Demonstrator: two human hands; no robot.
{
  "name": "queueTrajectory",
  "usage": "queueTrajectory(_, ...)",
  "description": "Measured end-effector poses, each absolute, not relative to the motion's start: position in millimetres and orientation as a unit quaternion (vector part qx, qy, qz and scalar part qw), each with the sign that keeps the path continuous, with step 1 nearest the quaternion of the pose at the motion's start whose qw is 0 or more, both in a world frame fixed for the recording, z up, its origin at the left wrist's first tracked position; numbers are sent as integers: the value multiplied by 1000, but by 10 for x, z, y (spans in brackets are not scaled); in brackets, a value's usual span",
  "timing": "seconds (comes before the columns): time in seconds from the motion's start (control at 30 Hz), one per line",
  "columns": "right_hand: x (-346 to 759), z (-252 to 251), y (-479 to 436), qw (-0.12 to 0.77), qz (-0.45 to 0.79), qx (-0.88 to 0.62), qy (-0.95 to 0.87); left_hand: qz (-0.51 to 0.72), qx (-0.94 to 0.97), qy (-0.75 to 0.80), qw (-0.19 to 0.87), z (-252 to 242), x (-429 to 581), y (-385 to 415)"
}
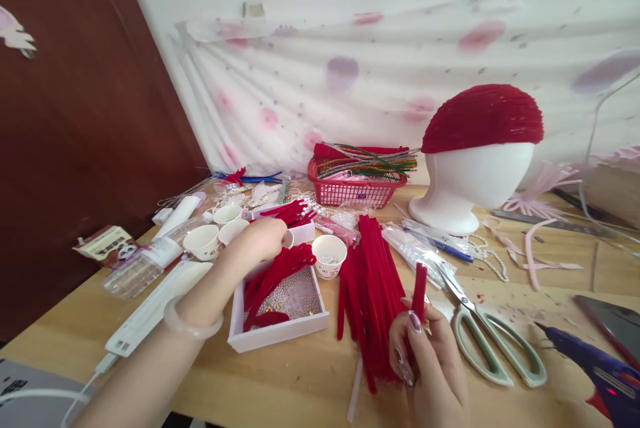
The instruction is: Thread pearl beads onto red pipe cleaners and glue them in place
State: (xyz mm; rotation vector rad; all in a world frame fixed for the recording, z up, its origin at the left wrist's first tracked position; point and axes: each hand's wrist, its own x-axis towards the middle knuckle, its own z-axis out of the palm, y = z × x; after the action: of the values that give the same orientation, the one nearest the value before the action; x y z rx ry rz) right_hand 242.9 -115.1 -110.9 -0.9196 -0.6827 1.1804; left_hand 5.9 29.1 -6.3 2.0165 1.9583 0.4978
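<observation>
My right hand (425, 355) is closed round a short, upright red chenille stem (420, 291), pinched between thumb and fingers. Beside it lies a thick bundle of long red chenille stems (373, 281). With a pale bangle on the wrist, my left hand (265, 240) reaches over the white box (280, 343) to a small cup (289, 239); its fingers are hidden. Looped red chenille pieces (280, 275) and small beads lie in the box. A paper cup with beads (330, 256) stands just right of it.
Green-handled scissors (495, 341) and a blue glue gun (595, 361) lie at the right. Behind them stands a white foam head (460, 181) with a red covering. A red basket (357, 191) holds glittery stems. Several paper cups (201, 241) and a power strip (143, 308) are at the left.
</observation>
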Motion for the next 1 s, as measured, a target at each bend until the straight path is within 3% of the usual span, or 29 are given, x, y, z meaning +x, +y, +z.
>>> queueTrajectory(0.2, 2408, -1113, -1210, 683, 498, -424, -326, -59, 730, 653, 190, -194, 189, 554)
queueTrajectory(0.53, 2485, -1209, -1183, 692, 408, -483, -349, -102, 756, 624, 170, -171, 149, 502)
queueTrajectory(0.77, 2336, -1090, -1213, 692, 451, -482, -293, -35, 761, 616, 201, -127, 163, 428)
queueTrajectory(1.0, 2279, -879, -1228, 695, 527, -396, -287, 233, 712, 597, 287, 22, -24, 223)
